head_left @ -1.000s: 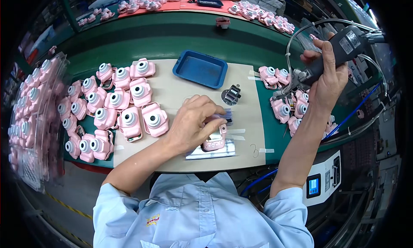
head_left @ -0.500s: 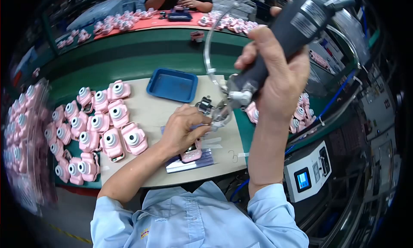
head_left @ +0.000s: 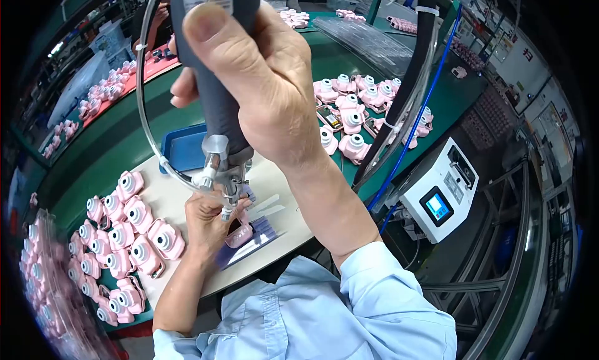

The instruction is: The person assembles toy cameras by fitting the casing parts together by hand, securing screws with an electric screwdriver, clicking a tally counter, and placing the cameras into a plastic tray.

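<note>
A dark, thick-bodied power screwdriver [head_left: 219, 113] points downward, with my right hand [head_left: 271, 94] wrapped around its body. Its metal nose [head_left: 226, 188] comes down over my left hand [head_left: 207, 226], whose fingers hold a pink toy camera [head_left: 239, 237] against the mat. The camera's near end shows, while its far part is hidden behind the hand and nose. Whether the bit touches a screw cannot be seen. Under the camera lies a shiny striped mat [head_left: 261, 235] on the beige board [head_left: 290, 219]. A clear tube [head_left: 145, 107] loops to the nose.
Pink cameras [head_left: 138, 215] crowd the left; more [head_left: 352, 113] lie to the right. A blue tray [head_left: 182, 149] sits behind the screwdriver. A white control box [head_left: 430, 197] stands right, near a blue hose [head_left: 409, 138]. Another person's hand [head_left: 161, 13] shows far left.
My view has swung right, so the board and cameras appear further left. The screwdriver is now more upright above the held camera. Both hands keep their grip.
</note>
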Demonstrator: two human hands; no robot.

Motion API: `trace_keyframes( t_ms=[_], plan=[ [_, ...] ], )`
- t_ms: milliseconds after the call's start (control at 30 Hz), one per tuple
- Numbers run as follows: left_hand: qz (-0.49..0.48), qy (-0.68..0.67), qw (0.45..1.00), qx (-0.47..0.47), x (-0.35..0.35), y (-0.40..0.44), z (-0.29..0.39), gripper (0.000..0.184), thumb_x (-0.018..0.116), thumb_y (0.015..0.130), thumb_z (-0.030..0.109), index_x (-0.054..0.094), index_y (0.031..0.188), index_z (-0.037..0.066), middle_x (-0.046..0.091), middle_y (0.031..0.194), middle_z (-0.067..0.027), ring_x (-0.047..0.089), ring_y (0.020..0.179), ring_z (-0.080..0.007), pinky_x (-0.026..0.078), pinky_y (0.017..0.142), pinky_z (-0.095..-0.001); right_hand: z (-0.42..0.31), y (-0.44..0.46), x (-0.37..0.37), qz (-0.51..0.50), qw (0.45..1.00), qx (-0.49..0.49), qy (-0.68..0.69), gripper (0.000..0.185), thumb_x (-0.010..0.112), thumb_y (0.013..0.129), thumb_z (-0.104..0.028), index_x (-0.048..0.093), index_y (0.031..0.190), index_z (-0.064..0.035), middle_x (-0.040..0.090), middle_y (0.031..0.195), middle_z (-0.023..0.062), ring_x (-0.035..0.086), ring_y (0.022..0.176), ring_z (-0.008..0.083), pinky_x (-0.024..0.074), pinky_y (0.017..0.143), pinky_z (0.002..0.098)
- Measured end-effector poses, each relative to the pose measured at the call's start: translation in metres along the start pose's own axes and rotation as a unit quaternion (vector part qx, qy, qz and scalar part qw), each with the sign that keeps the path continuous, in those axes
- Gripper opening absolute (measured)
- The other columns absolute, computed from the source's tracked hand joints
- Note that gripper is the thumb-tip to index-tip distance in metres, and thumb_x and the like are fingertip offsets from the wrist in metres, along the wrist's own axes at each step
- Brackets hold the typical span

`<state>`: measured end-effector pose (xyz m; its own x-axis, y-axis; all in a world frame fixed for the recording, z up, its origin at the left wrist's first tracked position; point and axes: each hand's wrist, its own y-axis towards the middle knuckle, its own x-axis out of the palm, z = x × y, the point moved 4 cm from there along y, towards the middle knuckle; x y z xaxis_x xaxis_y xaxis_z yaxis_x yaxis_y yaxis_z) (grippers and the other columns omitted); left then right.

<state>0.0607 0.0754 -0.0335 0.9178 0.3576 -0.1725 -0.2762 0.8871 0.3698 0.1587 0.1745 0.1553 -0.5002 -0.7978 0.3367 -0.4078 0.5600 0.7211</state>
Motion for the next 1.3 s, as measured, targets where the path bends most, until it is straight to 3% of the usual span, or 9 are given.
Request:
trace_keyframes(
  t_ms=[167,300,533,600,700,800,967,1133,1300],
  plan=[
    [-0.004,0.0,0.998,-0.062,0.009,-0.006,-0.005,0.013,0.077,0.076,-0.004,0.069,0.087,-0.005,0.07,0.077,-0.0108,0.06,0.059,-0.0134,0.049,0.056,-0.0227,-0.007,0.0,0.004,-0.028,0.998,0.003,0.053,0.029,0.069,0.079,-0.001,0.051,0.102,0.0003,0.059,0.072,0.0042,0.055,0.048,0.0115,0.0447,0.046,0.0201],
    [0.063,-0.01,0.994,-0.093,0.008,-0.006,0.014,0.014,0.08,0.075,0.001,0.068,0.067,0.001,0.065,0.068,-0.0045,0.051,0.063,-0.0109,0.042,0.058,-0.0232,-0.009,-0.002,0.0,-0.06,0.998,0.003,-0.001,0.031,0.064,0.075,0.003,0.05,0.103,-0.0007,0.058,0.074,0.0038,0.053,0.05,0.0114,0.0443,0.048,0.0212],
    [0.053,0.079,0.985,-0.142,0.011,-0.007,0.024,0.009,0.077,0.074,0.0,0.068,0.071,0.002,0.064,0.07,-0.0041,0.051,0.061,-0.0137,0.044,0.059,-0.0286,-0.009,-0.011,0.001,-0.015,0.998,-0.033,-0.055,0.035,0.063,0.074,0.003,0.049,0.105,-0.0022,0.06,0.076,0.0039,0.055,0.057,0.0117,0.0459,0.05,0.023],
    [0.031,0.136,0.99,-0.012,0.011,-0.006,0.019,0.007,0.076,0.071,0.001,0.07,0.073,0.003,0.061,0.073,-0.0038,0.051,0.067,-0.0176,0.044,0.065,-0.0299,-0.007,-0.014,-0.003,0.01,0.996,-0.038,-0.081,0.033,0.068,0.074,0.002,0.055,0.105,-0.0021,0.064,0.08,0.0059,0.054,0.051,0.0106,0.0448,0.046,0.0217],
    [-0.002,0.141,0.988,0.069,0.014,-0.004,0.017,0.01,0.076,0.07,0.006,0.072,0.078,0.003,0.059,0.077,-0.0037,0.051,0.074,-0.0182,0.043,0.07,-0.0295,-0.013,-0.025,-0.01,0.065,0.989,-0.032,-0.129,0.041,0.069,0.079,0.002,0.057,0.118,0.0061,0.067,0.085,0.01,0.05,0.046,0.0087,0.041,0.043,0.0193],
    [-0.049,0.162,0.983,0.07,0.006,-0.005,0.019,0.043,0.08,0.073,0.026,0.069,0.107,0.002,0.06,0.09,-0.0084,0.052,0.088,-0.0238,0.043,0.082,-0.0346,-0.013,-0.029,-0.019,0.107,0.979,-0.054,-0.165,0.041,0.066,0.084,0.002,0.052,0.122,0.0059,0.066,0.088,0.0113,0.047,0.047,0.0083,0.04,0.044,0.0197],
    [-0.077,0.252,0.962,0.074,-0.028,-0.016,0.009,0.069,0.082,0.07,0.038,0.059,0.125,0.002,0.057,0.103,-0.0118,0.049,0.099,-0.0275,0.043,0.088,-0.0389,-0.006,-0.025,-0.029,0.102,0.98,-0.064,-0.16,0.043,0.074,0.078,-0.001,0.056,0.117,0.0043,0.067,0.087,0.0094,0.051,0.045,0.0096,0.0429,0.042,0.0206],
    [-0.134,0.289,0.948,0.023,-0.033,-0.023,-0.004,0.087,0.084,0.063,0.05,0.054,0.129,0.001,0.053,0.115,-0.0173,0.047,0.105,-0.0325,0.039,0.093,-0.0441,0.007,-0.026,-0.013,0.102,0.97,-0.081,-0.206,0.037,0.067,0.085,-0.001,0.053,0.119,0.0054,0.064,0.085,0.0121,0.049,0.047,0.0089,0.0409,0.046,0.0191],
    [-0.122,0.311,0.942,0.034,-0.025,-0.026,-0.018,0.089,0.085,0.061,0.049,0.054,0.131,0.002,0.052,0.109,-0.0129,0.045,0.101,-0.0291,0.038,0.09,-0.0406,0.025,-0.026,-0.005,0.089,0.977,-0.069,-0.183,0.038,0.068,0.085,-0.001,0.052,0.119,0.0057,0.064,0.084,0.0112,0.049,0.047,0.0092,0.0412,0.045,0.0197]
  ],
)
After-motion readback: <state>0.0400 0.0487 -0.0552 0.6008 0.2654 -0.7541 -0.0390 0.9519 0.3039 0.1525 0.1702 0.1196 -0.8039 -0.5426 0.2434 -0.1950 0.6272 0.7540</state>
